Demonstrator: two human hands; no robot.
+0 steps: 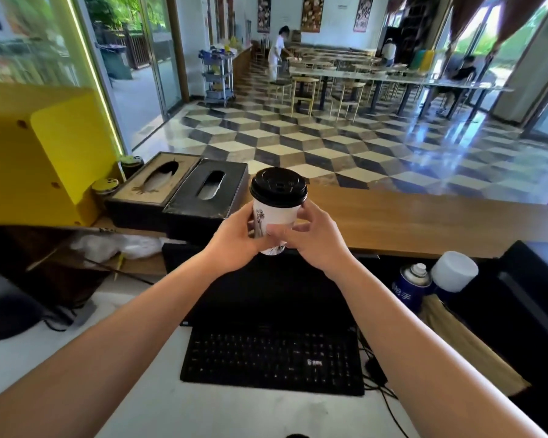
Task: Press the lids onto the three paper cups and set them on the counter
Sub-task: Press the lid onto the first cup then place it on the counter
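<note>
A white paper cup point(274, 221) with a dark printed drawing on its side is held up in the air between both hands, above the near edge of the wooden worktop point(424, 222). A black lid point(278, 187) sits on its rim and looks level all round. The cup leans slightly away from the camera, and its base shows below the fingers.

The left hand point(234, 240) wraps the cup's left side, fingers curled closed against the wall. The right hand point(317, 238) closes on the right side, with its thumb lying across the front of the cup low down. Both forearms reach forward from the bottom corners and meet at the cup.

Just left of the left hand, two tissue boxes point(184, 191) lie side by side on the worktop, one tan-topped and one black. Further left stands a yellow box point(45, 153). Below the hands, on the lower white desk, is a black keyboard point(272, 358), with a dark monitor back rising between it and the cup. To the right of the right hand and lower, a blue spray can point(412, 287) and a white cylinder point(454, 270) stand under the worktop's edge.
</note>
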